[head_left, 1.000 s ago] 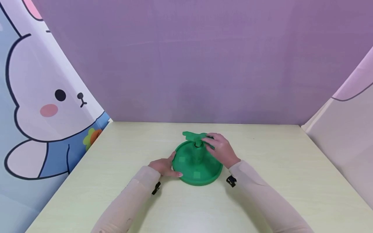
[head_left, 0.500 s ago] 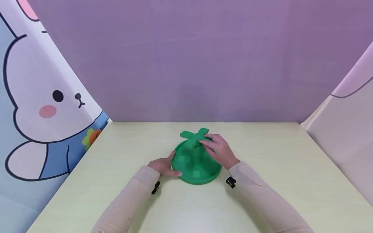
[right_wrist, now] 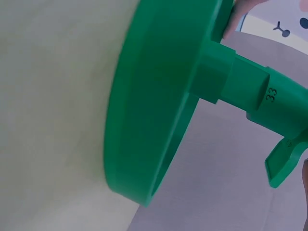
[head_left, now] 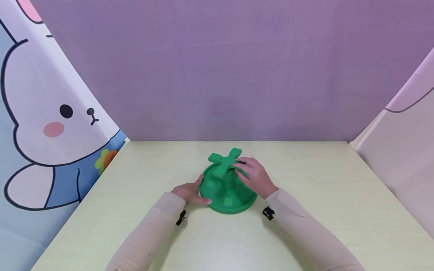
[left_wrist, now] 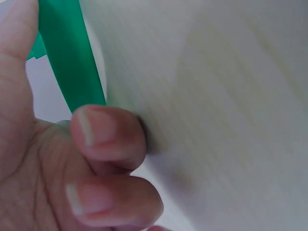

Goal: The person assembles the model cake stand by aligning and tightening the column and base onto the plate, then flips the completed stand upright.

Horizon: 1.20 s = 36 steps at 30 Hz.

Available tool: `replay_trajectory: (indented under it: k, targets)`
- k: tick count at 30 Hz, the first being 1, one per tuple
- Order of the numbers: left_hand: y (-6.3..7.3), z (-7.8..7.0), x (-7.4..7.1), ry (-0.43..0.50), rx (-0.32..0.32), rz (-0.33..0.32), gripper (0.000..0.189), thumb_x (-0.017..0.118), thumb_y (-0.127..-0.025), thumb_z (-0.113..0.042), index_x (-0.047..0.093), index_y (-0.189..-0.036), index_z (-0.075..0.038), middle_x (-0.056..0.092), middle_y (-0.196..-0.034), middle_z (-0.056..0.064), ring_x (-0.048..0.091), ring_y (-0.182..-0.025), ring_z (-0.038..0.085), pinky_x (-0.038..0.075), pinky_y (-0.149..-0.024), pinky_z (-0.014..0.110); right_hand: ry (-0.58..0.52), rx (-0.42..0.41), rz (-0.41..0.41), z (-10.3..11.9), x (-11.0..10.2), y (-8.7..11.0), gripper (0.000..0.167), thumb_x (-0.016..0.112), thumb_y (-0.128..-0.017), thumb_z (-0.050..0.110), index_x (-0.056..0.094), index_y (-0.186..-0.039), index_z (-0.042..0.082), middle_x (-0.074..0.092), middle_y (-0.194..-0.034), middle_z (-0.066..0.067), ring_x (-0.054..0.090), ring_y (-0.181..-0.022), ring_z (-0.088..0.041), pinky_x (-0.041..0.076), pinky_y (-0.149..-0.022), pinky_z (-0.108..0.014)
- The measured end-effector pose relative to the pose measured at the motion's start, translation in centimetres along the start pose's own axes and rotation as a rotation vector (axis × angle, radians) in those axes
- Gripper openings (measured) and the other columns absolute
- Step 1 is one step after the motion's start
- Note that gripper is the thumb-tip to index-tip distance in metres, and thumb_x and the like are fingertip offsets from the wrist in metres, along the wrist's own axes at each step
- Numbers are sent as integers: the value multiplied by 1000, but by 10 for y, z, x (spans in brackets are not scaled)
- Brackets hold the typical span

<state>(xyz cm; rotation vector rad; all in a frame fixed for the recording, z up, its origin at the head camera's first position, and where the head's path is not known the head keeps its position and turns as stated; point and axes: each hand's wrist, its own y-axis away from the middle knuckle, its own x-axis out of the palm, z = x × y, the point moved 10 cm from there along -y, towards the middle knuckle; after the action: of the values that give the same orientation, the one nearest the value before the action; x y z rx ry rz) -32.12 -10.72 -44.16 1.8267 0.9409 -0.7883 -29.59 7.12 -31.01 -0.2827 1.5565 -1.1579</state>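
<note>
"What are your fingers holding?"

"My right hand (head_left: 257,177) is pinching a green cross-shaped piece (head_left: 225,161) by one arm, thumb and fingers drawn close around it. My left hand (head_left: 187,192) is holding a round green base (head_left: 231,210) at its left edge, thumb and forefinger standing well apart along the rim, two more fingers curling inward."

"How is it all looking?"

"One even green throughout. Three blunt arms of the cross are showing, widening toward their ends; the fourth is running into my right-hand grip. The piece is sitting high over the base, at the upper end of a stepped post (right_wrist: 245,84). I can't tell how firmly the two are joining. Marks resembling "33" are showing on the thick upper section. The base is lying flat, a shallow wall circling it, two paler squares showing inside."

"And the edges, the room around you?"

"The bench (head_left: 339,207) is stretching well past the base on both sides, and toward me between my sleeves (head_left: 301,229). Its far edge is meeting a purple backdrop (head_left: 220,75) behind the cross. A rabbit-printed panel (head_left: 34,90) is slanting along the left side, a pale panel (head_left: 403,158) along the right, both lying well apart from my hands."
</note>
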Motion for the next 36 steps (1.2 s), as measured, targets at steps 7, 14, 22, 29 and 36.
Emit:
replay_trajectory:
  k: [7, 14, 22, 29, 36]
  targets:
    - [-2, -1, 0, 2, 2, 3, 107, 66, -83, -56, 2, -154, -7, 58, -129, 13, 57, -109, 25, 44, -92, 44, -15, 3, -17, -4, 1, 2, 26, 78, -73, -4, 72, -98, -5, 65, -102, -20, 61, -95, -32, 53, -79, -40]
    - [-4, 1, -1, 13, -16, 8, 107, 65, -83, -57, 2, -155, -9, 57, -131, 13, 55, -113, 25, 43, -94, 44, 6, -7, -17, -4, 1, 3, 28, 80, -71, -4, 72, -99, -4, 65, -101, -19, 61, -94, -32, 53, -78, -38]
    - [-4, 1, -3, 21, -27, 3, 107, 66, -82, -56, 3, -155, -10, 54, -135, 13, 53, -118, 28, 42, -95, 46, 40, -62, -14, 2, 0, 1, 31, 82, -68, -4, 73, -97, -5, 65, -100, -20, 61, -92, -33, 54, -75, -38]
    - [-4, 0, -4, 31, -13, 4, 112, 65, -79, -63, 3, -155, -9, 57, -131, 15, 55, -114, 27, 43, -94, 45, 79, -113, -17, 8, 1, 1, 29, 82, -68, -3, 74, -96, -4, 65, -98, -19, 62, -91, -32, 54, -76, -35]
    - [-5, -1, -4, 31, -31, 1, 108, 66, -81, -58, 3, -155, -10, 58, -129, 14, 56, -110, 25, 43, -93, 44, 94, -108, -18, 9, 1, 0, 28, 83, -68, -3, 74, -94, -4, 66, -96, -20, 62, -89, -32, 54, -75, -36]
